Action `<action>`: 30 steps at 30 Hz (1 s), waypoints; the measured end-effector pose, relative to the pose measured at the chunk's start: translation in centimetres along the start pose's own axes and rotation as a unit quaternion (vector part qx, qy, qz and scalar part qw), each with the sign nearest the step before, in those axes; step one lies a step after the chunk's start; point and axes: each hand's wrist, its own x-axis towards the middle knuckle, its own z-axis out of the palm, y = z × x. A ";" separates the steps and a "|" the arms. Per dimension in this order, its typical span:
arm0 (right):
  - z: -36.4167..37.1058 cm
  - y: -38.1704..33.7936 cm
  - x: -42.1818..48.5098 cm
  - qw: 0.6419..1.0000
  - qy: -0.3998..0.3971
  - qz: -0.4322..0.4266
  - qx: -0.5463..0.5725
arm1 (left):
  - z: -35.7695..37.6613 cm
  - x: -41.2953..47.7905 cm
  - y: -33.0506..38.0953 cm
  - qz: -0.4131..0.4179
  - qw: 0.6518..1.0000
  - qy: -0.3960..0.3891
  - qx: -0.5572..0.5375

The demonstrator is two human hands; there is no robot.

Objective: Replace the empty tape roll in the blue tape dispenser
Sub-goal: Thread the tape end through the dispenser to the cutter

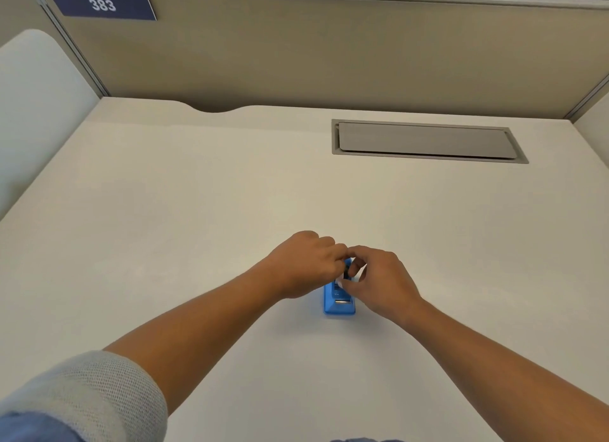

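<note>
A small blue tape dispenser (339,301) stands on the white desk (197,211), its cutter end toward me. My left hand (303,265) grips its far end from the left side, fingers curled over the top. My right hand (379,280) comes in from the right, thumb and fingers pinched on a small dark and white part, apparently the tape roll (344,276), seated in the dispenser's top. Both hands hide most of the roll and the dispenser's rear half.
A grey cable hatch (425,141) is set into the desk at the back right. Beige partition walls (329,52) close off the far side, with a blue plate reading 383 (102,4) at the upper left. A white panel (36,88) stands at the left.
</note>
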 end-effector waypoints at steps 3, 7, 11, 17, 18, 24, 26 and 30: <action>-0.1 0.0 0.1 1.000 -0.003 0.000 -0.006 | -0.1 0.2 -0.1 0.019 1.000 0.019 0.016; -0.1 0.1 0.2 1.000 -0.005 0.001 -0.009 | 0.0 0.2 -0.3 0.022 1.000 0.010 0.018; -0.1 0.1 0.1 1.000 -0.001 -0.003 -0.011 | 0.5 0.3 -0.4 0.006 1.000 -0.018 -0.004; -0.3 -0.2 0.3 0.999 -0.016 0.000 -0.042 | 0.8 1.1 -0.9 -0.038 0.996 -0.025 -0.071; -0.3 -0.2 0.4 0.999 -0.019 -0.001 -0.045 | 0.9 1.1 -0.9 -0.047 0.995 -0.027 -0.080; -0.4 0.2 0.4 1.000 -0.016 -0.001 -0.027 | 1.8 0.8 -0.8 -0.164 0.967 -0.024 -0.194; -0.2 0.2 0.4 1.000 -0.008 -0.002 -0.027 | 2.2 0.7 -0.6 -0.207 0.943 -0.028 -0.259; 0.1 0.1 0.1 1.000 0.010 -0.011 -0.020 | 2.8 0.5 -0.4 -0.262 0.900 -0.026 -0.347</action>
